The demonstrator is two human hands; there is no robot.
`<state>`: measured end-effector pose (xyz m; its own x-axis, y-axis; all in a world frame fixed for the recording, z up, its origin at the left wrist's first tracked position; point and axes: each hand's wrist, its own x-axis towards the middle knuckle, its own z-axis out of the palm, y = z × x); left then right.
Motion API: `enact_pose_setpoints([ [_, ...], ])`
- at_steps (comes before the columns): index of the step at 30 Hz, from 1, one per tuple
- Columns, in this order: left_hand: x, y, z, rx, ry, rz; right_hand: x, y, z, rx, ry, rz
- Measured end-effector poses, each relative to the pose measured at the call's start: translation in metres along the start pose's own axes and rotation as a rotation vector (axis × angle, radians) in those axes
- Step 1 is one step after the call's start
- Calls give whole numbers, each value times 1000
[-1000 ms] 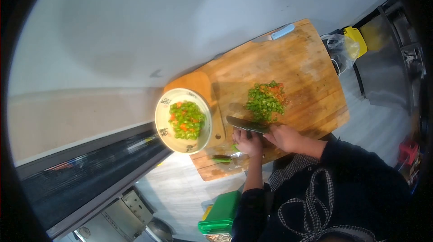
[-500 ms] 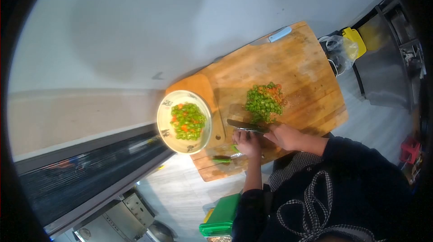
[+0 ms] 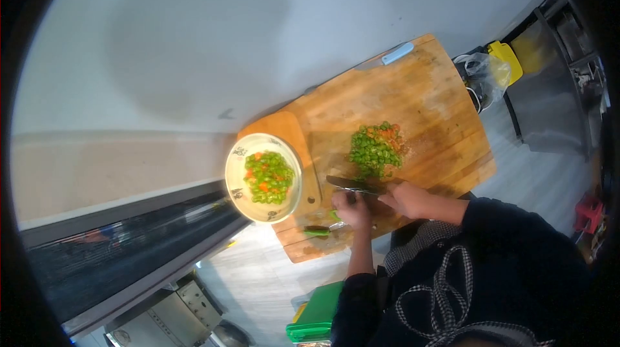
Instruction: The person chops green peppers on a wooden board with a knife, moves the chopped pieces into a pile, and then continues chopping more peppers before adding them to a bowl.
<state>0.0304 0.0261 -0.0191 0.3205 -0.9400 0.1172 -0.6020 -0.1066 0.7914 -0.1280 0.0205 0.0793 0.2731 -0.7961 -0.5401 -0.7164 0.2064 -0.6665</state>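
Note:
My right hand point(image 3: 403, 197) grips the handle of a dark cleaver point(image 3: 352, 184), its blade lying across the near part of the wooden cutting board point(image 3: 426, 98). My left hand point(image 3: 353, 209) sits just under the blade with its fingers curled on a green pepper point(image 3: 335, 215), mostly hidden. A heap of chopped green and red pepper point(image 3: 374, 147) lies on the board just beyond the blade. A pepper stem point(image 3: 316, 231) rests near the board's front corner.
A patterned bowl point(image 3: 239, 172) of chopped pepper stands on a smaller board point(image 3: 290, 128) at the left. A light-blue-handled tool point(image 3: 395, 53) lies at the big board's far edge. A plastic bag point(image 3: 481, 69) and yellow thing are at right; a green container point(image 3: 318, 313) is below.
The cleaver blade has shifted slightly against the pepper under my left hand, whose fingers have drawn back a little. The view has drifted slightly.

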Motion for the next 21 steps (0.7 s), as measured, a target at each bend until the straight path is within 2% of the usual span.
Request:
enact_pose_setpoints([
  [2, 3, 2, -4, 3, -11, 71, 1, 6, 5, -3, 38, -43],
  [4, 3, 5, -5, 15, -1, 136, 2, 10, 7, 1, -27, 27],
  [7, 4, 6, -4, 25, 13, 142, 10, -1, 5, -28, -65, 74],
  [11, 2, 5, -9, 25, -98, 104, 28, -22, 2, 56, -47, 113],
  [13, 3, 8, -9, 3, -117, 73, 26, -14, 3, 13, -52, 53],
  [16, 2, 6, -4, 1, -73, 29, 14, -4, 0, -24, -82, 33],
  [19, 4, 6, -3, 29, -19, 162, 5, 2, 1, -61, -93, 62],
  [21, 3, 7, -4, 12, -17, 125, 4, 3, 4, -68, -90, 64],
])
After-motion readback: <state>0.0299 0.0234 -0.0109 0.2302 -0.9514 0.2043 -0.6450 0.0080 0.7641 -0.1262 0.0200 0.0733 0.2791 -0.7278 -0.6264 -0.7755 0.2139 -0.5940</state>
